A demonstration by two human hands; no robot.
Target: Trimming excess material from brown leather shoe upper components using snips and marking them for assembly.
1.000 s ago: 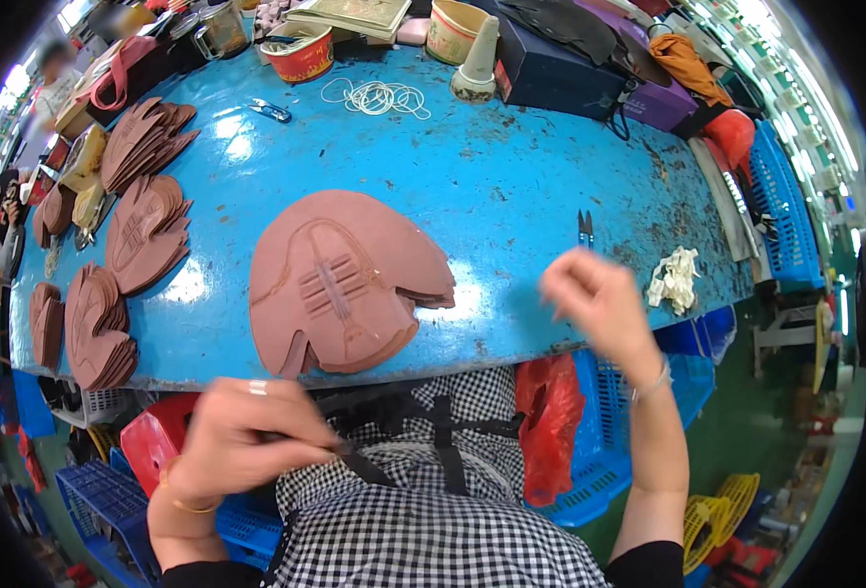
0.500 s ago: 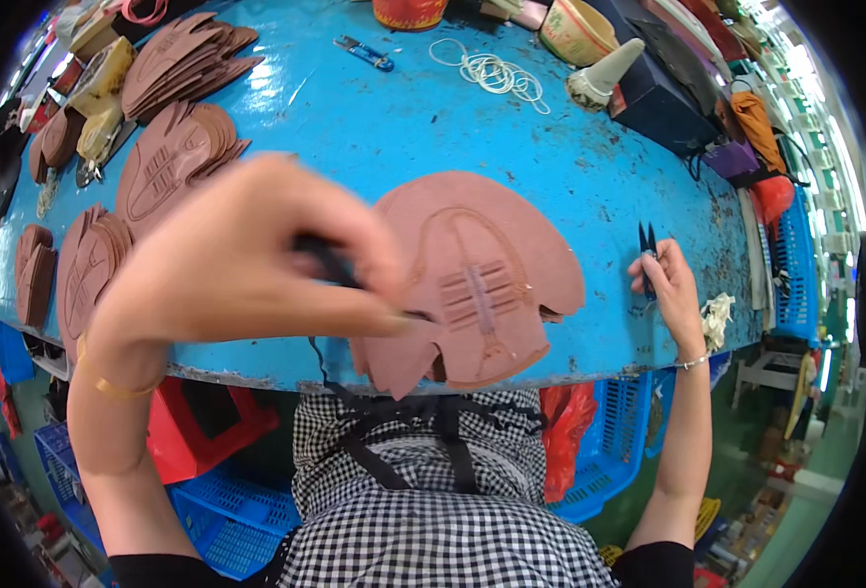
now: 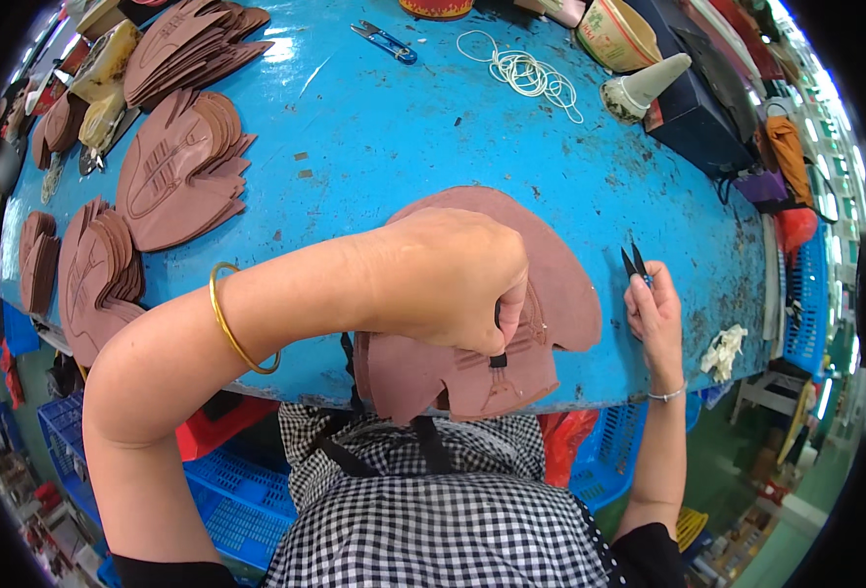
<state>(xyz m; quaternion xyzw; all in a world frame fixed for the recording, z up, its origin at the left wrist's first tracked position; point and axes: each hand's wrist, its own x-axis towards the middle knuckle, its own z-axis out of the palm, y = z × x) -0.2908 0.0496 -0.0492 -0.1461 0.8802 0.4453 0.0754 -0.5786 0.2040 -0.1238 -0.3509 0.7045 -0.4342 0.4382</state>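
The place is a workshop, shown by a broad, scuffed blue worktable [image 3: 345, 147] carrying several stacks of matching brown cut-out pieces [image 3: 173, 176], alike as in batch work. Blue-handled snips [image 3: 394, 47] and a loose coil of white cord [image 3: 526, 73] lie across its top; slatted blue plastic crates [image 3: 247, 514] and a green floor [image 3: 722, 446] show below.

Blue worktop [image 3: 355, 147] (spotted): brown cut pieces [image 3: 565, 289] at its near edge. Similar stacks [image 3: 170, 171] line the left edge. White cord [image 3: 523, 71] lies toward the far edge.
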